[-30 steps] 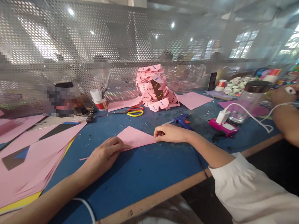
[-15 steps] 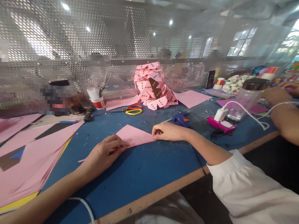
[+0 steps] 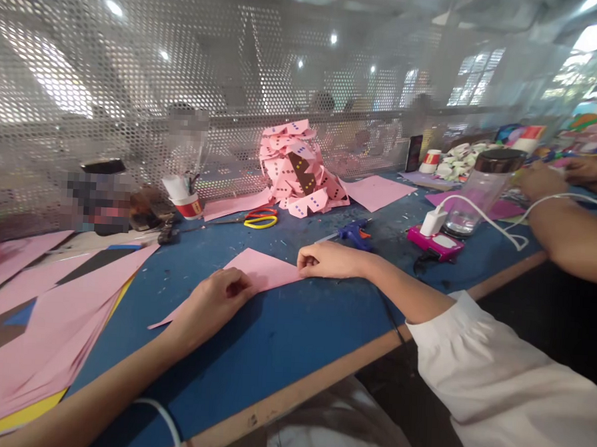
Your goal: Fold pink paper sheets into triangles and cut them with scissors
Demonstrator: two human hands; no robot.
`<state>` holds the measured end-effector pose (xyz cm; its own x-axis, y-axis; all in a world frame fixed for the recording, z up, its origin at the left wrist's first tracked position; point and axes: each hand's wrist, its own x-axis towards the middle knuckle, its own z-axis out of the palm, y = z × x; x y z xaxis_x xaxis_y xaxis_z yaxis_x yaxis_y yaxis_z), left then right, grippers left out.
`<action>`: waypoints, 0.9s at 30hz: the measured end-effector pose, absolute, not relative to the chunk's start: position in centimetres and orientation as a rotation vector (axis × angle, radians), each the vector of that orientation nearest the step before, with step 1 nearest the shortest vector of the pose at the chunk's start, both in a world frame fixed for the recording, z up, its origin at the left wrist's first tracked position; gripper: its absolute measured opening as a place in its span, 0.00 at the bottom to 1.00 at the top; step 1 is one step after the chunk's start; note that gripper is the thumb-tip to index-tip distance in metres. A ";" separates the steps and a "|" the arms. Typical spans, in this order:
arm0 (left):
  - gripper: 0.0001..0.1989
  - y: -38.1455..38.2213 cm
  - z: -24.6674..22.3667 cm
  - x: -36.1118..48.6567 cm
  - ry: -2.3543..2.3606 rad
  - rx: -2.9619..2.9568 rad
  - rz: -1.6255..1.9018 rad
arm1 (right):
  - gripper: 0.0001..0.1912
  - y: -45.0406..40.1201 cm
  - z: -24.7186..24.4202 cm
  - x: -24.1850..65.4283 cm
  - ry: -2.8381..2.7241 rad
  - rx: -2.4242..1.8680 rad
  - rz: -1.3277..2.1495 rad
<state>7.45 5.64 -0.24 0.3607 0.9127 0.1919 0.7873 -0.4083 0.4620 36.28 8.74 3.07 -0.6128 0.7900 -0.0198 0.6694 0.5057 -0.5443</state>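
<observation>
A pink sheet of paper (image 3: 269,270), seemingly folded, lies on the blue tabletop with one corner pointing away from me. My left hand (image 3: 219,296) is closed on its near edge, thumb and fingers pressed together. At the paper's right corner, my right hand (image 3: 324,259) pinches the edge with curled fingers. A strip of the pink paper shows to the left, partly hidden behind my left hand. Just beyond my right hand lies a blue glue gun (image 3: 355,234). Scissors (image 3: 260,218) with red and yellow handles rest farther back.
Pink sheets (image 3: 67,325) are stacked at left. A pink folded-paper construction (image 3: 301,170) stands by the perforated screen (image 3: 226,79), near a paper cup (image 3: 186,205). At right are a magenta power strip (image 3: 435,244), a clear jar (image 3: 473,196), a white cable and a co-worker's arm (image 3: 561,230).
My left hand has shifted slightly along the paper's near edge, and more of the pink strip shows behind it. My right hand keeps its pinch. The whole view has moved a little.
</observation>
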 end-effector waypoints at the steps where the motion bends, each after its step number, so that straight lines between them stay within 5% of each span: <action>1: 0.15 5.7 -0.3 7.5 1.512 2.334 0.614 | 0.06 8.7 3.1 36.3 -2.513 -1.249 0.754; 27: 0.15 6.1 -0.9 7.1 1.482 2.275 0.611 | 0.07 9.2 3.8 37.4 -2.560 -1.194 0.823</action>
<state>7.13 6.14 -0.89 0.3575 0.9200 0.1607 0.7659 -0.3873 0.5132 37.40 9.15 3.76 -0.6541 0.7546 -0.0524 0.6438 0.5190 -0.5623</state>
